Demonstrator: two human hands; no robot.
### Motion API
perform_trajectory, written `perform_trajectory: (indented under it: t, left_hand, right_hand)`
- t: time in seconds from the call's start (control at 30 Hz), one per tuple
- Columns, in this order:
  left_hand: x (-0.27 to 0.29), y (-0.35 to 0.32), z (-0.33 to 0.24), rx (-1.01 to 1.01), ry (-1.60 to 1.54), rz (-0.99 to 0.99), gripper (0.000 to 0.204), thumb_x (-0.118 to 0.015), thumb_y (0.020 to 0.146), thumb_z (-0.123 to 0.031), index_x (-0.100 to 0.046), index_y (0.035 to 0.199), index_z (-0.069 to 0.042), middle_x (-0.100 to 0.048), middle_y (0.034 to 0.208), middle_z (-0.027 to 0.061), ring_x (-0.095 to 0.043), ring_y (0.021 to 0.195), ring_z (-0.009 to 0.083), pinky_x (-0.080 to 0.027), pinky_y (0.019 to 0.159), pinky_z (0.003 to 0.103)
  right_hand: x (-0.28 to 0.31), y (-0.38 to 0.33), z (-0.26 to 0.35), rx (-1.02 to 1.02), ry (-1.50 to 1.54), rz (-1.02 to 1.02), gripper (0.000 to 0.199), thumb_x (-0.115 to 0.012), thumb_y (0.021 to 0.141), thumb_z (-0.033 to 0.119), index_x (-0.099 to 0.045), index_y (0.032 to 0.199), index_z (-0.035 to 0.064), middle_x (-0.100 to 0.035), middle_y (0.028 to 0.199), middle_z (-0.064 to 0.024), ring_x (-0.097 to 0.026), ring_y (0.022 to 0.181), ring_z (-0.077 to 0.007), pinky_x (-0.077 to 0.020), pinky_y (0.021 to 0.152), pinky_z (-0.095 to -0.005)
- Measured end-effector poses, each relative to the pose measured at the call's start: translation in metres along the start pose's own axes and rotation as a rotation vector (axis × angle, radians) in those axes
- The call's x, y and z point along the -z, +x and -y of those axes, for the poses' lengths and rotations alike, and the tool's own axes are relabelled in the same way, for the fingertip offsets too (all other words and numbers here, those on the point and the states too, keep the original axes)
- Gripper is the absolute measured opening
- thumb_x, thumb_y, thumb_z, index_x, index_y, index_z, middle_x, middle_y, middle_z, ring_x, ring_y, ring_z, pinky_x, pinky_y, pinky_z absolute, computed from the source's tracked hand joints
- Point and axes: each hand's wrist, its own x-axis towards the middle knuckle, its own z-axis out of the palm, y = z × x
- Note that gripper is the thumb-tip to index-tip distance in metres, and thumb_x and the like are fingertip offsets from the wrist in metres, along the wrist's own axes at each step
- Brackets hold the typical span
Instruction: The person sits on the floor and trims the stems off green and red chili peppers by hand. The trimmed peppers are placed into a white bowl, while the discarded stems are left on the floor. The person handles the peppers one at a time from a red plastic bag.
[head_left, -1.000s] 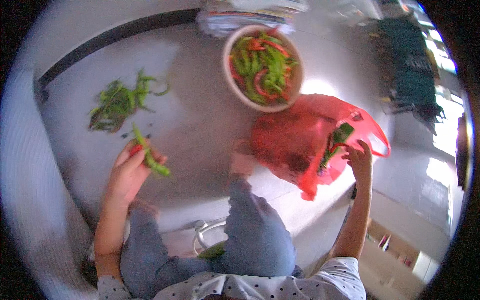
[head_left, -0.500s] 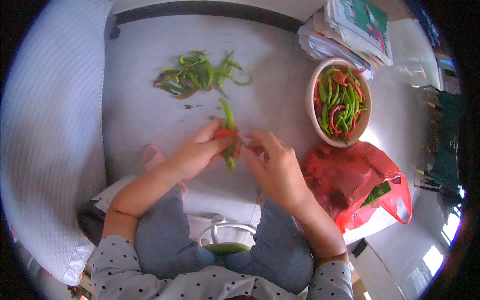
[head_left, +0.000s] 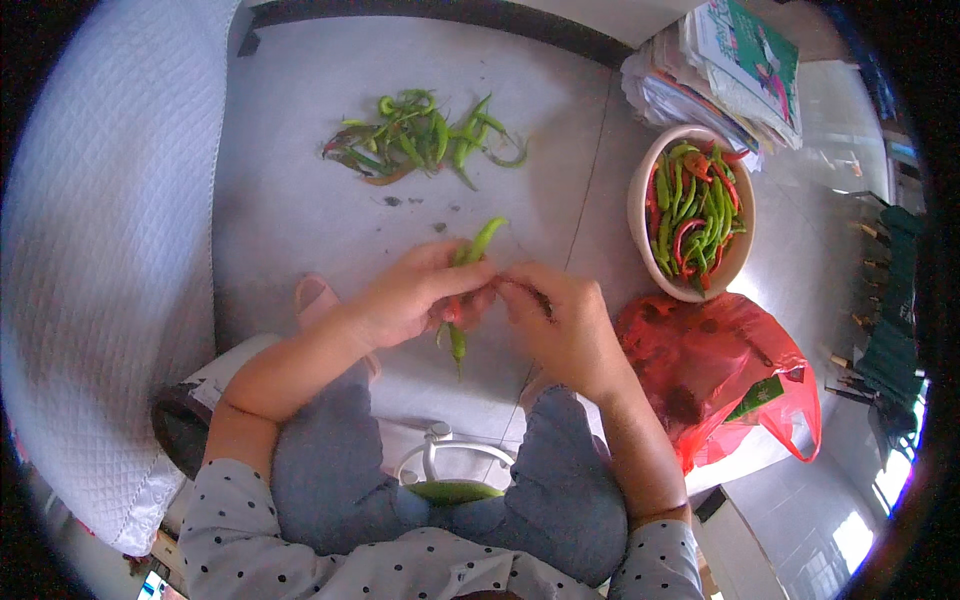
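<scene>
My left hand (head_left: 412,296) is closed around green chili peppers. One green chili pepper (head_left: 484,240) sticks out past the thumb on the far side, and another green end (head_left: 458,343) points down on the near side. A bit of red chili pepper (head_left: 453,308) shows between the fingers. Close against it, my right hand (head_left: 568,318) has thumb and forefinger pinched together at the left fingertips. Whatever lies in that pinch is too small and hidden to make out. Beyond both hands, a loose pile of green chili peppers (head_left: 440,136) lies on the grey tiled floor (head_left: 290,200).
An oval bowl (head_left: 638,218) of red and green chili peppers stands at right. Nearer to me lies a red plastic bag (head_left: 700,370). Stacked papers and booklets (head_left: 715,70) sit behind the bowl. A white quilted cover (head_left: 110,260) runs along the left; a dark-rimmed bin (head_left: 183,430) lies below.
The green chili pepper in my left hand has tilted to the right. My right fingers have come in against the left hand and closed. The whole view has shifted slightly.
</scene>
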Motion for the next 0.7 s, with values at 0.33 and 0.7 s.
perform_trajectory:
  t: [0.33, 0.7]
  left_hand:
    - [0.012, 0.009, -0.006, -0.226, -0.502, 0.016, 0.018, -0.048, 0.088, -0.025, -0.051, 0.09, -0.007, -0.05, 0.079, 0.0019, -0.049, 0.081, 0.0162, -0.038, 0.081, 0.033]
    - [0.001, 0.01, 0.003, -0.261, -0.365, -0.128, 0.02, -0.05, 0.086, -0.027, -0.053, 0.092, -0.008, -0.056, 0.092, 0.0061, -0.051, 0.093, 0.0179, -0.038, 0.086, 0.034]
  right_hand:
    - [0.013, 0.003, -0.011, -0.302, 0.666, -0.118, 0.017, -0.049, 0.086, 0.01, -0.055, 0.097, -0.0006, -0.053, 0.068, -0.0014, -0.05, 0.061, -0.008, -0.0406, 0.055, -0.0198]
    - [-0.019, 0.012, -0.003, -0.011, -0.059, -0.209, 0.015, -0.058, 0.074, 0.007, -0.053, 0.087, 0.0005, -0.054, 0.082, -0.0171, -0.055, 0.074, -0.0344, -0.0459, 0.063, -0.0391]
